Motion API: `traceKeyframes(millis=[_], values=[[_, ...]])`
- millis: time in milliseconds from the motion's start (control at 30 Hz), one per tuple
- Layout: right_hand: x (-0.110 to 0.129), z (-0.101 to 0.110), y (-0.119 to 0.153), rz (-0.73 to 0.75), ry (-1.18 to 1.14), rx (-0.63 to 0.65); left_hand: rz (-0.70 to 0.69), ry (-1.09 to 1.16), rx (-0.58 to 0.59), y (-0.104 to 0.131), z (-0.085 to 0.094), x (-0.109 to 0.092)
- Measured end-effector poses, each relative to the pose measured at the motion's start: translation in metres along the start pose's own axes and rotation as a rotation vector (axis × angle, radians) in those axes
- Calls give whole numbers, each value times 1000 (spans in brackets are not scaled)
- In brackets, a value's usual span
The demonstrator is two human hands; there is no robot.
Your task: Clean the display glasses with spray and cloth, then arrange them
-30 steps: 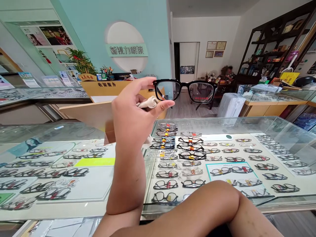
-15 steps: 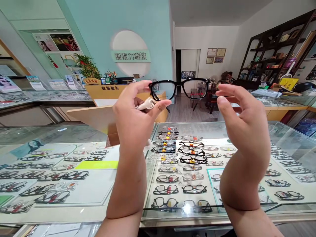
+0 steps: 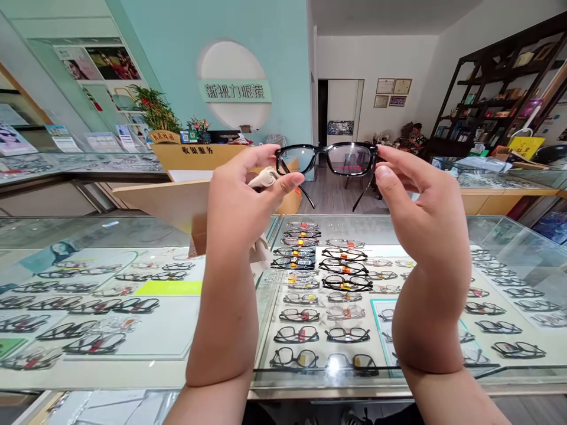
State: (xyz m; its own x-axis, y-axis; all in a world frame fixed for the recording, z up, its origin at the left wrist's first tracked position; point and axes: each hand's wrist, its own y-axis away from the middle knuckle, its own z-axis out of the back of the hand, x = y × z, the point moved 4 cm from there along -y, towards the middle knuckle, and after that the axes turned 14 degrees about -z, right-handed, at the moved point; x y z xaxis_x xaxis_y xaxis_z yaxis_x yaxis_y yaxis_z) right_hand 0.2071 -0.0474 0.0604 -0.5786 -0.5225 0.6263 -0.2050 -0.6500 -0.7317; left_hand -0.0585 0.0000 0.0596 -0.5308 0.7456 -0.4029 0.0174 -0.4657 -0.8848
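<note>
This place is a shop which sells eyeglasses. In front there is a glass display case [image 3: 443, 378], and inside it many spectacle frames [image 3: 348, 334] lie in rows, several with small coloured tags. Behind stands a wooden cashier counter [image 3: 230, 154] with Chinese writing on its front. On the green wall [image 3: 283, 29] is a shop sign [image 3: 234, 91], and at the left side hang advertising posters [image 3: 113, 63].

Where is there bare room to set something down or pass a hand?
In the left display case, the white panel is bare below the yellow strip, right of the frames, but seems under glass. A hand might pass between the left hand and right hand, below the held glasses. The right display case is crowded with rows of frames.
</note>
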Motion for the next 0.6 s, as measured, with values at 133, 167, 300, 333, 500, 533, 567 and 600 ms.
traceKeyframes(millis=[133, 167, 300, 333, 500, 533, 567, 600], values=[[1, 0, 0, -17, -19, -8, -4, 24, 37, -4, -5, 5], [0, -1, -1, -25, -26, -11, -18, 15, 27, -5, -6, 6], [-12, -9, -11, -27, -77, -32, -125, -86, -54, -4, -9, 2], [-16, -11, -14, -20, -88, -42, -162, -112, -77, -4, -10, -1], [-35, -22, -28, -36, -180, -109, -273, -126, -128, -1, -16, -12], [-37, -22, -30, -39, -201, -133, -267, -121, -127, 0, -17, -13], [-38, -23, -32, -39, -215, -155, -257, -117, -124, 0, -18, -13], [-39, -23, -33, -36, -220, -175, -248, -113, -124, 0, -19, -12]])
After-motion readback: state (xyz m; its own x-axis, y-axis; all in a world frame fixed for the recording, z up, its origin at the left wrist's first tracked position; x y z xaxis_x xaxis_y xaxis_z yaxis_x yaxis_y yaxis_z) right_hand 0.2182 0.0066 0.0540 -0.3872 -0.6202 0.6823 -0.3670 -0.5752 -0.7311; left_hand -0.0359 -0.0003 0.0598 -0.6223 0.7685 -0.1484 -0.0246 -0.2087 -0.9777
